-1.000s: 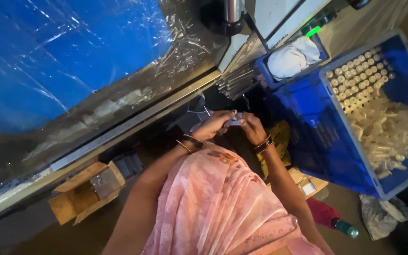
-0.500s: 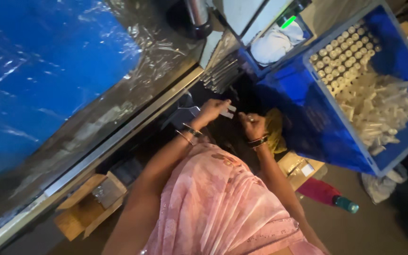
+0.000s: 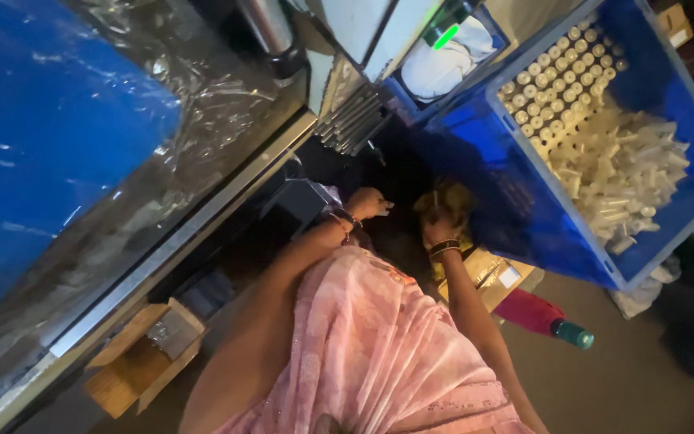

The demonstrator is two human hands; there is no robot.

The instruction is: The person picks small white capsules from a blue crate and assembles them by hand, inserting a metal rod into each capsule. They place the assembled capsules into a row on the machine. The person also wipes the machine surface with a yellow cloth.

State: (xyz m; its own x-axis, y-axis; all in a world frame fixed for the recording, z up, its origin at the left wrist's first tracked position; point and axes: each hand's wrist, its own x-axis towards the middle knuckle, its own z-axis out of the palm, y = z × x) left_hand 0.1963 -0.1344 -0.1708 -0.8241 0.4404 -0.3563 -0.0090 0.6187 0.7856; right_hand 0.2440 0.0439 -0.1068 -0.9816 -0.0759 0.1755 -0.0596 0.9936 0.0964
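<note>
My left hand (image 3: 367, 202) hovers in the dark gap under the machine with its fingers curled, and I see nothing in it. My right hand (image 3: 437, 231), with a dark wristband, is a short way to the right, closed around a thin pale piece (image 3: 435, 196) that sticks up in front of a yellowish bundle (image 3: 453, 201). The two hands are apart. Just right of them stands a large blue crate (image 3: 516, 189) holding several white tubes (image 3: 616, 165), some upright in rows and others loose. Pink cloth covers my lap below.
A blue sheet under clear film (image 3: 58, 145) fills the left, with a metal rail along its edge. A small blue bin with white cloth (image 3: 451, 60) sits at the top. An open cardboard box (image 3: 142, 354), another carton (image 3: 491, 273) and a red bottle (image 3: 541, 317) lie on the floor.
My hands were together on a small white piece and have since separated. The right hand has moved toward the crate. The view has shifted left and down.
</note>
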